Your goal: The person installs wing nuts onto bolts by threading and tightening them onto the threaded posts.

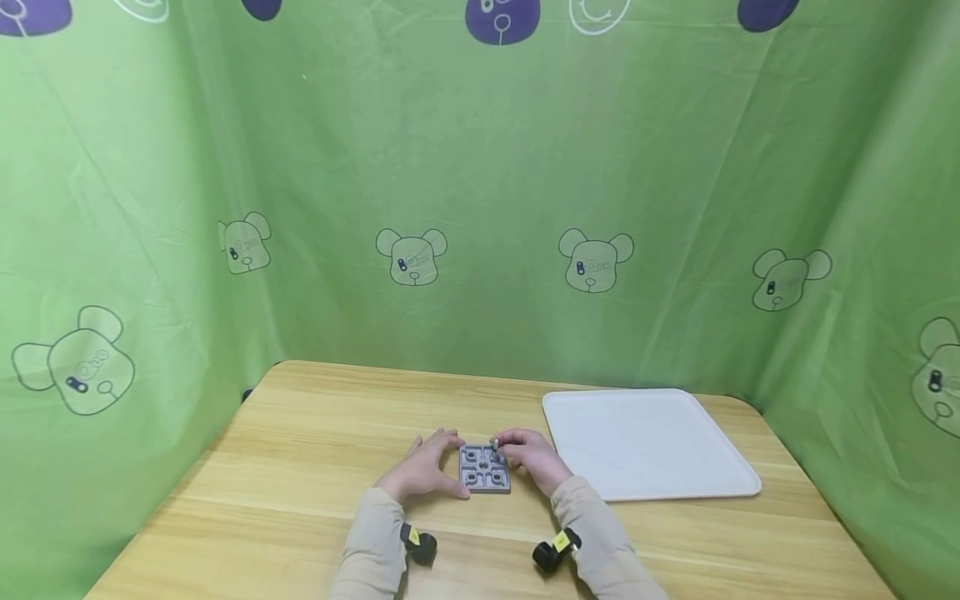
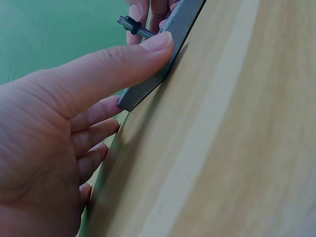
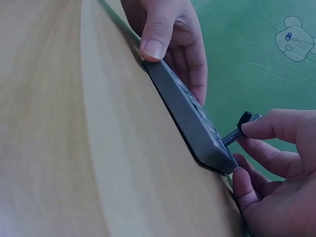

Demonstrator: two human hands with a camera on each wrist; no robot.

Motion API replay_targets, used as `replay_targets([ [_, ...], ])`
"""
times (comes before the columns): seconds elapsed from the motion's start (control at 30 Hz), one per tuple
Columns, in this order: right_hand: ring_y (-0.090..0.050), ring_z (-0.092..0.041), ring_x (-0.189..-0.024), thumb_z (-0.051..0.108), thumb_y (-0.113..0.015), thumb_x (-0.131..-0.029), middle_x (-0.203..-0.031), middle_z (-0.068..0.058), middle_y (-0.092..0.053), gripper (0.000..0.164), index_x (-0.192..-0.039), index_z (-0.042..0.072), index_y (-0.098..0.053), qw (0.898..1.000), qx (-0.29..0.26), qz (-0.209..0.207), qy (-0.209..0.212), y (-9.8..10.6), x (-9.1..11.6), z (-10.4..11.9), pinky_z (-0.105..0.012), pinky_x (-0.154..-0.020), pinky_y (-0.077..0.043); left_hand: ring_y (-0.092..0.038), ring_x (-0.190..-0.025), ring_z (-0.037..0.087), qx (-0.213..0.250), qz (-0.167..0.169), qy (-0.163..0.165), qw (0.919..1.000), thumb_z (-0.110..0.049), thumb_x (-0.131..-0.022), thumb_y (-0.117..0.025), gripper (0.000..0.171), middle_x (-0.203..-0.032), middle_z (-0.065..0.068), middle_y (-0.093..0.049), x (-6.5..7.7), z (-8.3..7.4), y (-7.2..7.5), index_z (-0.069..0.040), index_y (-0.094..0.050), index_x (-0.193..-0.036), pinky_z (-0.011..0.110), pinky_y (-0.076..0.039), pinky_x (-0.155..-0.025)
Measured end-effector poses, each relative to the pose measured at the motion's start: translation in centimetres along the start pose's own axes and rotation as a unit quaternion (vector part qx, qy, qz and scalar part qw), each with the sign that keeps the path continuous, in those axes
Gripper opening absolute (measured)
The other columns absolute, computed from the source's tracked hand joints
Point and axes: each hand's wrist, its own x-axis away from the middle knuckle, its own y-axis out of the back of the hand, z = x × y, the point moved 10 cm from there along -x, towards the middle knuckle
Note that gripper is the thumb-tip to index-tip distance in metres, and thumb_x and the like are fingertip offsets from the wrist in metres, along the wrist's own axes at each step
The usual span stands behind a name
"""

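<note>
A square grey metal plate [image 1: 484, 483] with recessed round holes lies on the wooden table, between the two hands. The left hand [image 1: 423, 468] grips its left side, thumb at the near corner and fingertips at the far corner. From the far right corner of the plate rises a threaded bolt [image 3: 230, 137] with a small black nut [image 3: 244, 120] near its top. The right hand [image 1: 531, 457] holds that nut with its bent index finger and the finger below, while its thumb touches the plate's edge in the right wrist view.
On the right of the table [image 1: 300, 467] lies a white tray [image 1: 645, 450], its left edge close to the right hand. A green curtain [image 1: 495, 167] with bear prints surrounds the table at the back and sides. Each sleeve carries a black wrist camera [image 1: 420, 546].
</note>
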Motion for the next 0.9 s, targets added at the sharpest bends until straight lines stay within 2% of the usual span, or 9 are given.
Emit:
replay_targets([
  [0.23, -0.053, -0.013, -0.075, 0.007, -0.068, -0.080, -0.092, -0.004, -0.067, 0.024, -0.102, -0.003, -0.067, 1.000, 0.017, -0.006, -0.006, 0.01, -0.04, -0.19, -0.024, -0.064, -0.044, -0.021, -0.150, 0.036, -0.001, 0.001, 0.000, 1.0000, -0.038, -0.065, -0.086, 0.088, -0.158, 0.017, -0.032, -0.02, -0.01, 0.01, -0.007, -0.048, -0.139, 0.060, -0.003, -0.123],
  [0.6, -0.054, -0.015, -0.080, 0.009, -0.072, -0.079, -0.093, -0.006, -0.065, 0.020, -0.096, 0.002, -0.064, 1.000, 0.026, -0.013, -0.010, -0.06, 0.37, 0.03, -0.025, -0.066, -0.045, -0.022, -0.150, 0.037, -0.002, -0.002, -0.002, 1.0000, -0.040, -0.064, -0.086, 0.088, -0.157, 0.016, -0.033, -0.10, 0.19, -0.08, -0.008, -0.049, -0.138, 0.060, -0.004, -0.123],
  [0.9, -0.046, -0.013, -0.069, 0.006, -0.055, -0.076, -0.091, -0.001, -0.059, 0.026, -0.100, 0.002, -0.063, 0.999, -0.035, -0.006, -0.020, 0.22, -0.14, -0.35, -0.023, -0.059, -0.038, -0.022, -0.149, 0.037, -0.004, -0.003, -0.003, 1.0000, -0.040, -0.064, -0.086, 0.088, -0.157, 0.016, -0.033, -0.11, 0.29, -0.12, -0.009, -0.049, -0.138, 0.060, -0.004, -0.123],
])
